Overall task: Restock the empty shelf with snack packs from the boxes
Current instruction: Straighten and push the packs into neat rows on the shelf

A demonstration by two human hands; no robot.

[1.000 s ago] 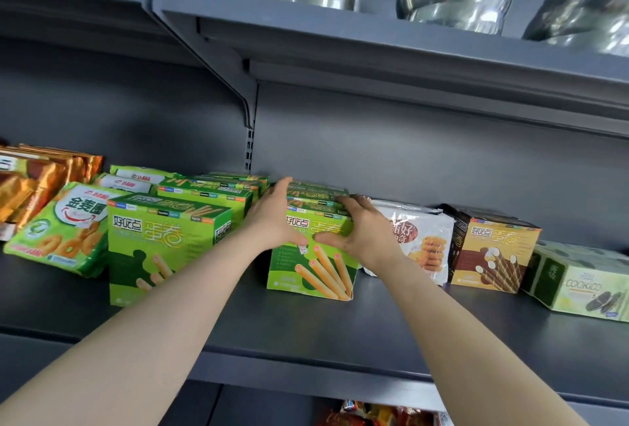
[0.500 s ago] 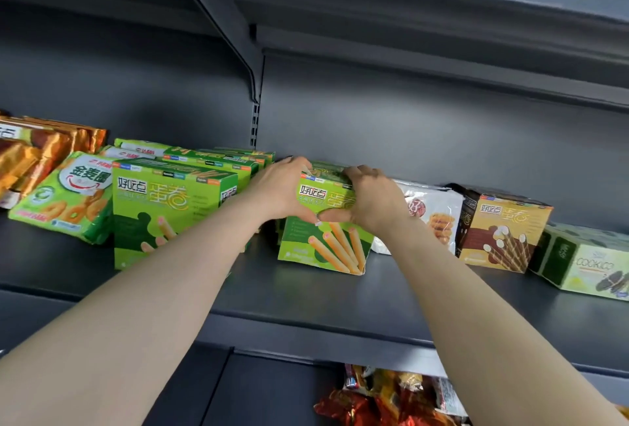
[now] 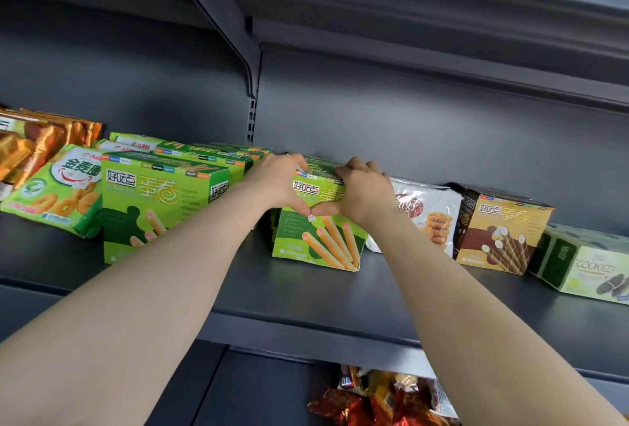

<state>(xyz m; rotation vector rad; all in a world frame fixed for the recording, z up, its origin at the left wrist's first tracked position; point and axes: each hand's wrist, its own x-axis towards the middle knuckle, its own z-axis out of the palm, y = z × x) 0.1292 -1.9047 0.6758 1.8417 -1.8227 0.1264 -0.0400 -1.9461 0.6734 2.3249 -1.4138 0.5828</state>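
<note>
— Nearest?
— Two bare forearms, stretched forward and up over the front lip of the grey shelf (image 3: 306,299).
— At their ends?
— Left grip (image 3: 275,184) curled over the top left corner of the green egg-roll box (image 3: 316,241), right grip (image 3: 366,194) curled over the top right. Thumbs tip to tip on the printed front. Pinching that box from both sides.
— Where exactly?
— Mid-shelf, base down and slightly tipped, just beside a white biscuit bag (image 3: 430,211) on the right. Apart from a second green box (image 3: 153,201) on the left.
— Farther back?
— More green boxes in a row behind, then the grey back panel.
— Different from a second ago?
— Same clasp, same box, same spot. View tipped lower: steel pots overhead gone, red packs (image 3: 374,398) below now showing.
</note>
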